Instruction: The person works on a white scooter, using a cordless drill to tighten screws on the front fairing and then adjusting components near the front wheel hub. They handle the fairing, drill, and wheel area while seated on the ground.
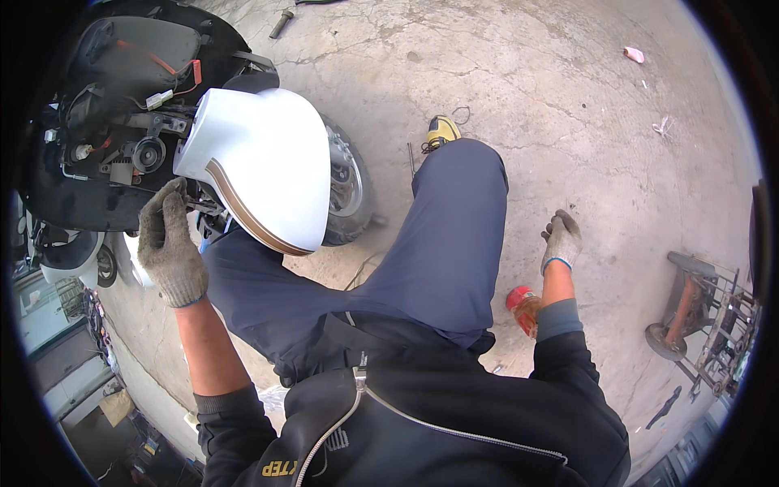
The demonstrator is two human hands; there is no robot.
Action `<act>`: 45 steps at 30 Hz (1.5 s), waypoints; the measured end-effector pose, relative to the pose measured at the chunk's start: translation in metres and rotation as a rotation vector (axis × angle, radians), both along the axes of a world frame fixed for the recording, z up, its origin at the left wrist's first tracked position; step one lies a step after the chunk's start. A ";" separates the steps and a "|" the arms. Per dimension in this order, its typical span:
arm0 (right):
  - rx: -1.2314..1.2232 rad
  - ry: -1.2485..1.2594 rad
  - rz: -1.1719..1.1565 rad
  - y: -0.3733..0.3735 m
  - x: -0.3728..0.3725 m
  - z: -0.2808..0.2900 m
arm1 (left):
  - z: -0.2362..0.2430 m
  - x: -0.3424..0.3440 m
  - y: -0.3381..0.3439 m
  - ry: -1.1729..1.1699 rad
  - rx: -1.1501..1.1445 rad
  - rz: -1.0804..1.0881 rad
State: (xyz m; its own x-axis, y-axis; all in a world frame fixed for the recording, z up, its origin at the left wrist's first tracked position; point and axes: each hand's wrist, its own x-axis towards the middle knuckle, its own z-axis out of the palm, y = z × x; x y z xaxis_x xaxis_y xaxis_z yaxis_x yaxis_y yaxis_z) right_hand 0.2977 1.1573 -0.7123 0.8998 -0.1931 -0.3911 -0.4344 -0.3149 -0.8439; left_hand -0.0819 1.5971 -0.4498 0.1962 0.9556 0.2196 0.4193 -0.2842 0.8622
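My left hand (pixel 172 247), in a grey work glove, is raised beside the exposed front of a scooter (pixel 105 191). Its fingers are curled together near the lower edge of the black body; whatever they pinch, if anything, cannot be made out. Just right of it is a white front fender (pixel 272 162) with a brown stripe, over the front wheel (pixel 349 183). A round horn (pixel 148 154) and loose wire connectors (pixel 159 99) show in the opened body. My right hand (pixel 561 239), gloved too, hangs at my right with fingers apart, holding nothing.
Close to my right forearm is a red-topped container (pixel 523 308). A wheeled metal cart (pixel 690 316) stands at the right. On the cracked concrete lie a dark cylindrical tool (pixel 281 24), a thin rod (pixel 411 159) by my yellow shoe (pixel 441 130), and a pink scrap (pixel 634 54).
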 end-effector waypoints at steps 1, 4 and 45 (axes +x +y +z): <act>0.005 -0.026 -0.022 -0.008 0.000 0.006 | 0.002 -0.009 -0.001 -0.056 0.066 -0.032; 0.018 -0.100 -0.090 -0.029 -0.001 0.023 | 0.011 -0.039 -0.005 -0.125 0.084 0.013; 0.428 -0.357 0.323 0.284 0.023 0.164 | -0.158 0.136 -0.076 0.256 -0.311 -0.933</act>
